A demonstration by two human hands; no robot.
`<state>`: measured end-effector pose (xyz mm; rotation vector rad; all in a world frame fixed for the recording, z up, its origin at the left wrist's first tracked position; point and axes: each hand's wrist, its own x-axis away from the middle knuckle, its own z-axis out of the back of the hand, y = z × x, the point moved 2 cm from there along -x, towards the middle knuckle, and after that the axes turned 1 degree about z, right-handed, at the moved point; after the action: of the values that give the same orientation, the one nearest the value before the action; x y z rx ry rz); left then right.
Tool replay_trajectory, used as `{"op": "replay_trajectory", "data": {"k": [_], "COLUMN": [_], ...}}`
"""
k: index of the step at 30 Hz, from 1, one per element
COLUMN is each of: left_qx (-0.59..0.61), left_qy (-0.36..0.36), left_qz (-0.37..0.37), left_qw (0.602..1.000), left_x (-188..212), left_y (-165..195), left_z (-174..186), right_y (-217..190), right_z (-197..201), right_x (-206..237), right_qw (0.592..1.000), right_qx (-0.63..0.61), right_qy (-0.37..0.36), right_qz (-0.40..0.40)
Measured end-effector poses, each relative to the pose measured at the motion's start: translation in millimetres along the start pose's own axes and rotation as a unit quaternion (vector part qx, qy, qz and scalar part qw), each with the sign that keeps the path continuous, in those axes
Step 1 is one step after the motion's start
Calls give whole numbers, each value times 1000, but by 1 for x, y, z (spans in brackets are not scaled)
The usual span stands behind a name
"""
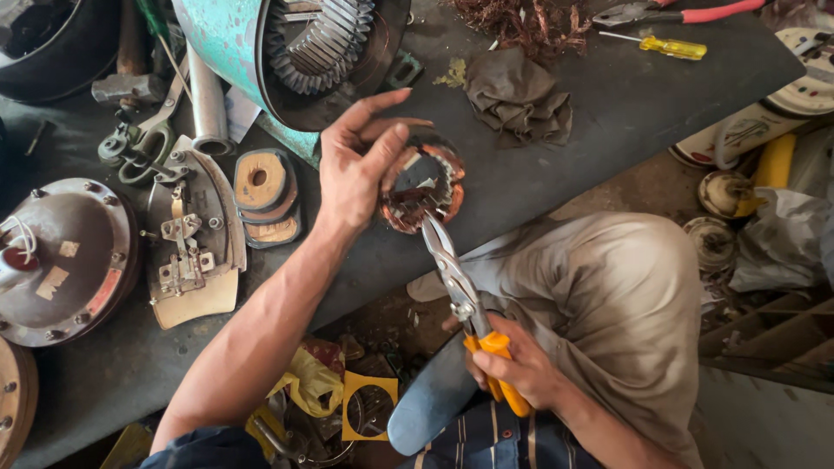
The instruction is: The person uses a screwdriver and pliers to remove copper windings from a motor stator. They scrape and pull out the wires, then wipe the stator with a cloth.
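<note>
My left hand (358, 169) grips a small round motor stator (427, 187) wound with copper wire, holding it just above the near edge of the dark workbench (608, 113). The thumb and fingers wrap its left side. My right hand (514, 369) is closed on the yellow handles of metal snips (456, 282). The snips' blades point up and their tips touch the lower copper windings of the stator. My knee in beige trousers (608, 295) is right of the snips.
A large teal motor housing (300, 52) with windings lies behind the stator. A grey rag (519, 97), copper scrap (521, 22), a yellow screwdriver (665, 45) and red-handled pliers (686, 12) lie at the back. Round metal covers (65, 260), a metal plate (193, 243) and scissors (143, 139) sit left.
</note>
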<state>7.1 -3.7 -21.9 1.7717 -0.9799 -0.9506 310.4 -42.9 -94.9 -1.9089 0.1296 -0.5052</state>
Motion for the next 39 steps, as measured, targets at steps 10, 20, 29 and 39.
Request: {"op": "replay_trajectory", "data": {"k": [10, 20, 29, 39], "left_qx": [73, 30, -39, -158], "left_qy": [54, -3, -17, -66], "left_qz": [36, 1, 2, -53], "left_qw": [995, 1000, 999, 984], "left_x": [-9, -2, 5, 13], "left_y": [-15, -2, 10, 21], "left_z": [15, 4, -6, -14], "right_y": [-17, -14, -30, -35], "right_z": [31, 22, 8, 5], "right_x": [-36, 16, 19, 38], "right_qw": [838, 924, 994, 992], "right_qx": [505, 368, 104, 107], "right_qy": [201, 75, -30, -26], "right_qz": [50, -68, -14, -64]}}
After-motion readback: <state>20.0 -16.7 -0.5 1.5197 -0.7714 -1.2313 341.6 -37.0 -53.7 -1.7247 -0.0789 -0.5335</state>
